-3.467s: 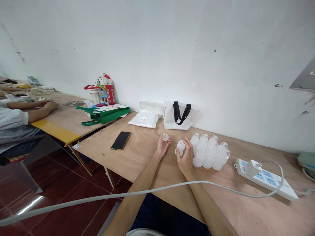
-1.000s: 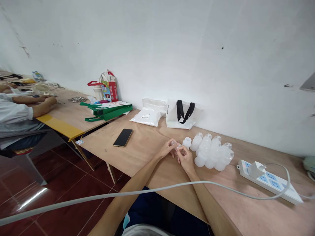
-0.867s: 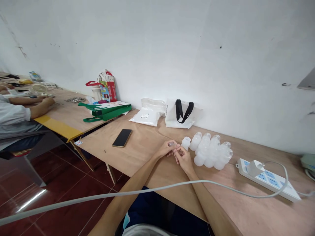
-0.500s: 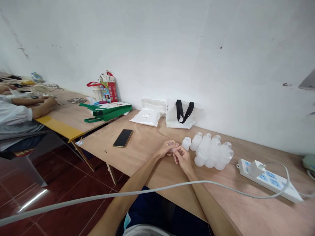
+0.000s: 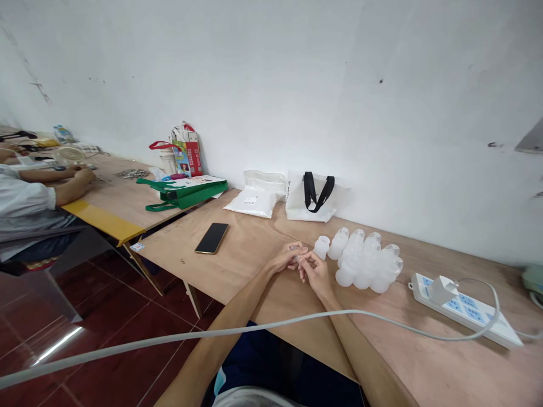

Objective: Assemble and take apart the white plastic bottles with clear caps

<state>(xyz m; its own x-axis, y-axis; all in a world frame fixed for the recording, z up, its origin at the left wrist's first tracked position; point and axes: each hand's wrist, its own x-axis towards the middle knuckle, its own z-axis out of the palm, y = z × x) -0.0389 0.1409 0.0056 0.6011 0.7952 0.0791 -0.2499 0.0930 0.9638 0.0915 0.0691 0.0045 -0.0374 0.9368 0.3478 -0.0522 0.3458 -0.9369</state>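
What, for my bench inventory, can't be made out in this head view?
In the head view:
- the small translucent piece between the left hand and right hand: mostly hidden by the fingers, shape unclear
- the label on the white plastic packet: too small to read
- whatever the co-worker's hand touches: too far and small
- the pale green object: cut off by the right edge

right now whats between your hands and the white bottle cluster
Head view: one white plastic bottle stands between the left hand, right hand and bottle cluster.
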